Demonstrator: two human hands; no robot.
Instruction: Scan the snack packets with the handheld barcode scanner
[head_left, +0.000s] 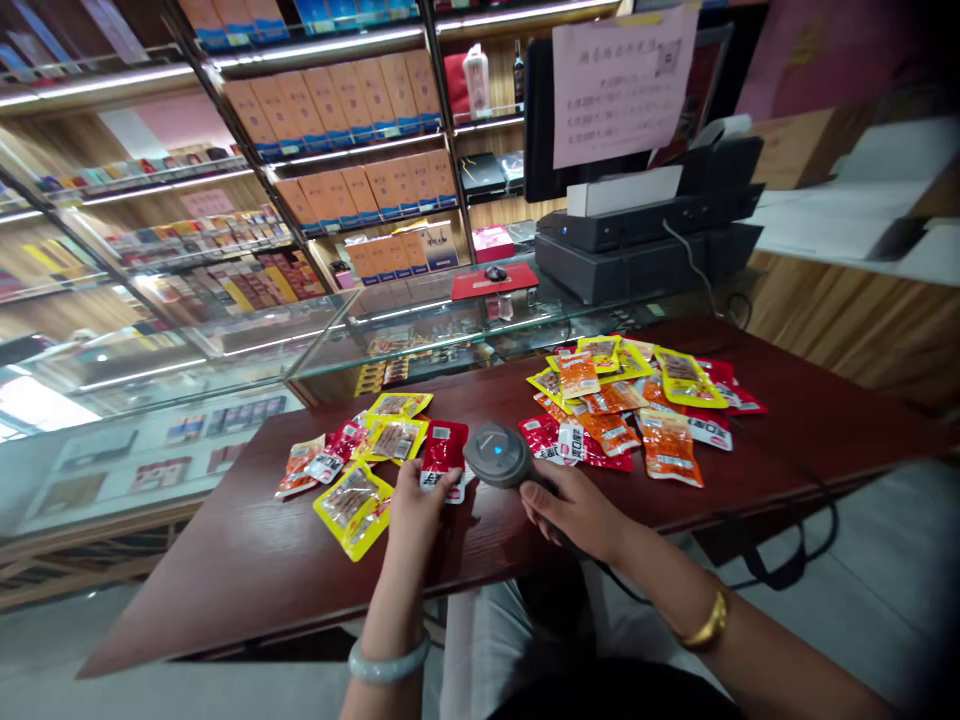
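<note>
Two hands worked at a dark bench | left hand pinched a red snack packet at 12 o'clock of it | right hand gripped a grey scanner | packet looked light, crinkly, slippery; best held by an edge.

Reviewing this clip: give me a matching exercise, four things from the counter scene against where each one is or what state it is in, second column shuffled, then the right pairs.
Things:
1. red packet
2. scanner
3. big pile of packets
4. pink notice

Places or states:
A. hanging above the till printer
B. gripped in the right hand
C. on the table's far right side
D. pinched by the left hand

Pairs: 1-D, 2-B, 3-C, 4-A
</note>
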